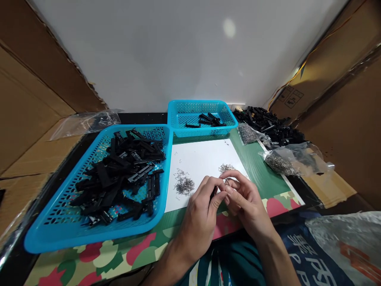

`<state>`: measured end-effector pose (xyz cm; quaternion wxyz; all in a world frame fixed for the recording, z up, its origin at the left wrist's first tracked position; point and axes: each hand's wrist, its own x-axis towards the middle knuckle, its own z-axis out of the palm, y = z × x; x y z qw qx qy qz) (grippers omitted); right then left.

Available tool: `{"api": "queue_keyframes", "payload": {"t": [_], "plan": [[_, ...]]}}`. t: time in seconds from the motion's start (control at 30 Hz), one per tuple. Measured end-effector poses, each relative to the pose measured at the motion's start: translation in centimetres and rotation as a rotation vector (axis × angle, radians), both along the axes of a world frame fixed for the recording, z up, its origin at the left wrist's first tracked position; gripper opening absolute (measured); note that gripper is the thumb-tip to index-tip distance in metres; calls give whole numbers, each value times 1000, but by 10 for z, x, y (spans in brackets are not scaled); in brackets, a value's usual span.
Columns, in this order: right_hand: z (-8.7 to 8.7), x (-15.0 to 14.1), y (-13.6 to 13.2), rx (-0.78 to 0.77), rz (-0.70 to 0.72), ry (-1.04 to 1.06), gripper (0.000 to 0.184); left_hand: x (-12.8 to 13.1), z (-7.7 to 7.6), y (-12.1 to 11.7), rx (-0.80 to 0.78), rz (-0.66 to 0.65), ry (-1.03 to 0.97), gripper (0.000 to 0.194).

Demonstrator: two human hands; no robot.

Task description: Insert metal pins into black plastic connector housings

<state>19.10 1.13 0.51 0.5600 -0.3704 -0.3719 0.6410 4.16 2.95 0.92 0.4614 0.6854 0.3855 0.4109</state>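
Note:
My left hand (201, 204) is closed round a small black plastic part (213, 192), mostly hidden by the fingers. Its fingertips meet those of my right hand (242, 194), which pinches a tiny thin metal piece, perhaps a wire clip (227, 181); its shape is too small to make out. Both hands are over the near edge of a white sheet (205, 157). One pile of small bent wire clips (184, 184) lies left of my hands, and another pile of clips (226, 168) sits just beyond them.
A large blue basket (98, 234) full of black plastic parts (119, 171) stands at left. Behind the sheet, a smaller blue basket (202, 133) holds several parts. Bags of metal clips (278, 163) and a heap of black parts (268, 123) lie at right. Cardboard walls (342, 99) flank the table.

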Motion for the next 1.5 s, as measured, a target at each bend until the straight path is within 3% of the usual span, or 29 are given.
{"api": "queue_keyframes", "payload": {"t": [0.3,0.37,0.5,0.67,0.8,1.03,1.17,1.3,1.5], "plan": [[5,-10,-4,-174,-35,229,22,5,0,-2,-50,51,-64,18],[4,-8,-5,-146,-90,144,22,5,1,-2,-76,68,-75,20],[4,1,-7,35,-211,-289,22,0,5,0,-133,17,-73,23],[10,14,-8,153,-124,-626,23,-5,6,2,-155,-30,-10,24],[12,19,-7,128,-85,-692,24,-6,7,1,-182,-31,7,26],[5,25,-6,25,-267,-656,31,-13,-2,4,-234,-4,-18,34],[1,29,-6,-85,-283,-633,36,-15,-11,5,-185,37,-27,33],[-5,29,-7,-190,-199,-626,39,-16,-17,3,-7,139,119,34],[-10,25,-7,-161,-190,-729,37,-22,-17,0,180,109,265,28]]}}
